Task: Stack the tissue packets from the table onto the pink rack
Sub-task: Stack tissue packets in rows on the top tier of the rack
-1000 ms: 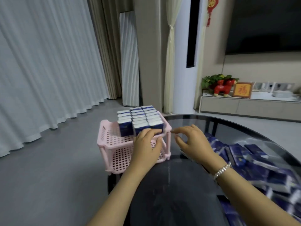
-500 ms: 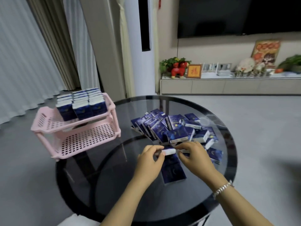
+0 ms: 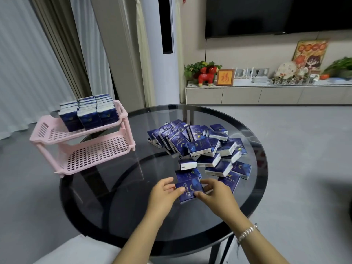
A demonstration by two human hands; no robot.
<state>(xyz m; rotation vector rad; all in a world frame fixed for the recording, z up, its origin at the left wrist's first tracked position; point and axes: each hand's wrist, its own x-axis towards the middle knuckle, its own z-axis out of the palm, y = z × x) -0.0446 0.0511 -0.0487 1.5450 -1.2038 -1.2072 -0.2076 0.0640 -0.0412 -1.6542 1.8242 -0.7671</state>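
Observation:
A two-tier pink rack stands at the left edge of the round dark glass table. Its top shelf holds three rows of upright blue tissue packets; the lower shelf is bare. A loose heap of blue tissue packets lies on the table's right half. At the heap's near end, my left hand and my right hand both grip one blue "TWINKLE" packet from either side, flat on the glass.
A white cushion corner shows at the bottom left. Behind the table stand a white column unit, curtains and a low TV cabinet with ornaments. Grey floor surrounds the table.
My hands left the rack's top shelf and came back to the heap. They now hold a flat packet nearer to me; the view swung right and down.

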